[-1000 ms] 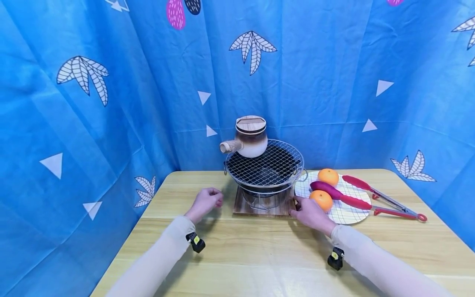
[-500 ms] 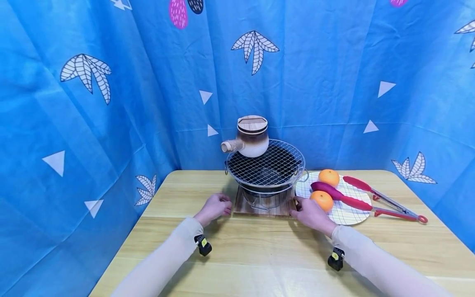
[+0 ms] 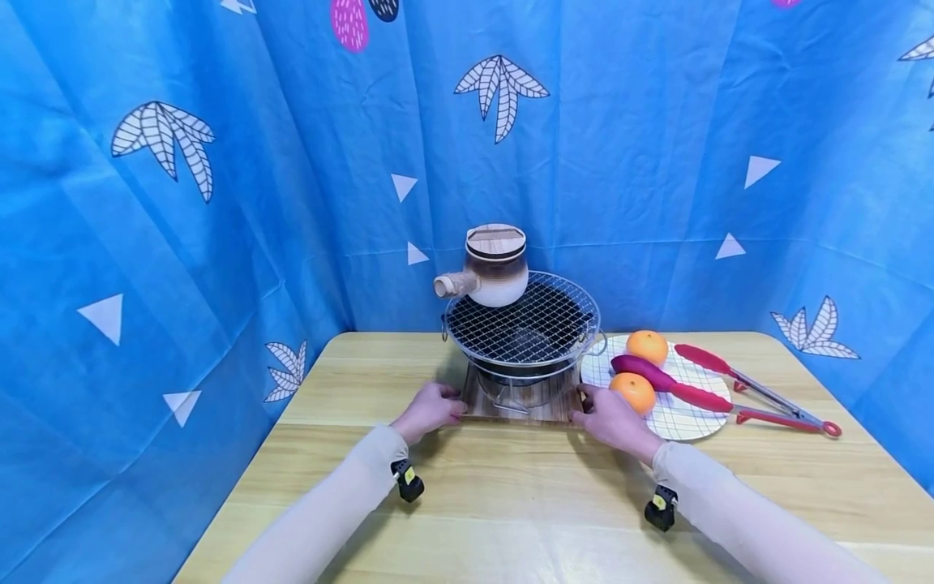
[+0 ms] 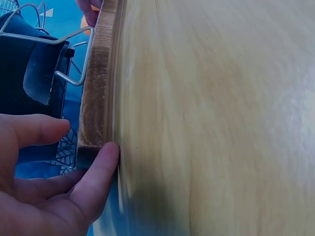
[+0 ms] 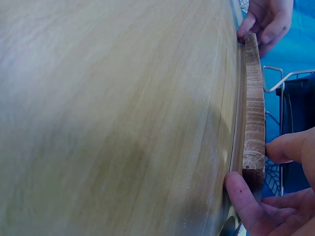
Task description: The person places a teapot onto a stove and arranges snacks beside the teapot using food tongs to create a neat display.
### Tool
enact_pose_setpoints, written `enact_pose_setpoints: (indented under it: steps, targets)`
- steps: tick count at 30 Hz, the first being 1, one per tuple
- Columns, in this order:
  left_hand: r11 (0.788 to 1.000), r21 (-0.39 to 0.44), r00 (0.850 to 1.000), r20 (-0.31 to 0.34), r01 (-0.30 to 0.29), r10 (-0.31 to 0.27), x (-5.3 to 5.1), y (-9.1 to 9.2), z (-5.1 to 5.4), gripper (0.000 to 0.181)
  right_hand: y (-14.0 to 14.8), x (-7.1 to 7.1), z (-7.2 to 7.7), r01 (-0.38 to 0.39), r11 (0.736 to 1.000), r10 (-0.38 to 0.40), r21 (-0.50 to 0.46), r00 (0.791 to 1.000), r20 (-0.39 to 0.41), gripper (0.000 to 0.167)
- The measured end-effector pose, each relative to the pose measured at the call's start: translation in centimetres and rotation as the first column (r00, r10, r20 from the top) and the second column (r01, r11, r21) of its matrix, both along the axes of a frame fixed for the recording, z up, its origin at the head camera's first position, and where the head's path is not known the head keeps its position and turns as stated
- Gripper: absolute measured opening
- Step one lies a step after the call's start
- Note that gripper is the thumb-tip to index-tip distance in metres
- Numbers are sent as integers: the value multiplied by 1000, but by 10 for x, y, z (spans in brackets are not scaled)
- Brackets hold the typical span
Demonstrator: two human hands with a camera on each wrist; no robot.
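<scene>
We saw a brown wooden board [image 3: 543,413], dark-streaked, lying on the table [image 3: 496,495] below the round grill [image 3: 540,345], which hid much of its top. The right hand [image 3: 615,421] pinched its right front corner; the left hand [image 3: 429,412] was loose, thumb apart, one fingertip seemingly touching the left corner. Yellow marks [image 3: 410,475] on the wrist cameras [image 3: 413,490] were too small for us to read.

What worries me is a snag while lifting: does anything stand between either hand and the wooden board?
Nothing visible does. The left hand and right hand are at the board's front corners. The plate lies close by the right hand, but not between it and the board.
</scene>
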State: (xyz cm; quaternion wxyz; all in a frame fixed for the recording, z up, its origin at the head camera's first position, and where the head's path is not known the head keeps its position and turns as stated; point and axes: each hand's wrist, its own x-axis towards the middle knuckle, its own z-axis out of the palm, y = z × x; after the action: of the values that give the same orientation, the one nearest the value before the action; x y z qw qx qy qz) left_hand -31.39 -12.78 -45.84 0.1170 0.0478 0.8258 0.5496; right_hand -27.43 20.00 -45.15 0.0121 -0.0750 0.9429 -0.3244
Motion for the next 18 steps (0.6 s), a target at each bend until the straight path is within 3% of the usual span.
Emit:
enact_pose_setpoints:
  steps: [6, 18]
  targets:
    - [999, -39, 1000, -16, 2, -3, 1, 3, 0, 51, 0, 0, 2, -6, 1000, 6, 18, 1000, -8, 67]
    - [999, -37, 1000, -22, 8, -9, 5, 4, 0, 41, 1, 3, 5, -30, 998, 33, 63, 998, -45, 64]
